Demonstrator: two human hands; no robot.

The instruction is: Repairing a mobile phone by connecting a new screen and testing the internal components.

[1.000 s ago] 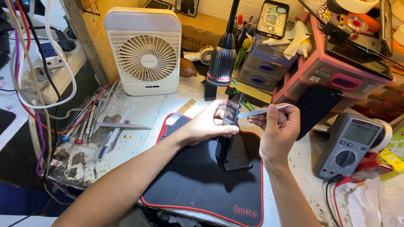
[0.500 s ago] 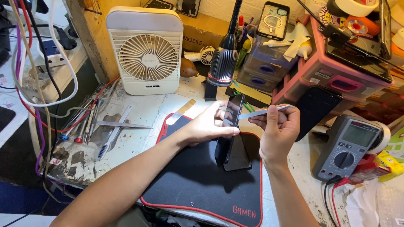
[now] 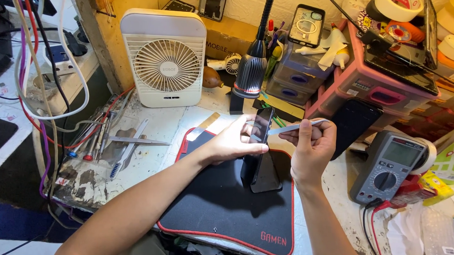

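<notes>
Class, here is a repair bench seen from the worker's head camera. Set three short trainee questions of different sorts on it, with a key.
1. True or false: the left hand holds the dark phone upright under the lamp.
2. What does the right hand hold? A) a pale flat pry tool B) a screwdriver C) a roll of tape
3. Fill in: the grey multimeter lies to the ____ of the black mat.

Key
1. True.
2. A: the pry tool points at the phone.
3. Right.
</notes>
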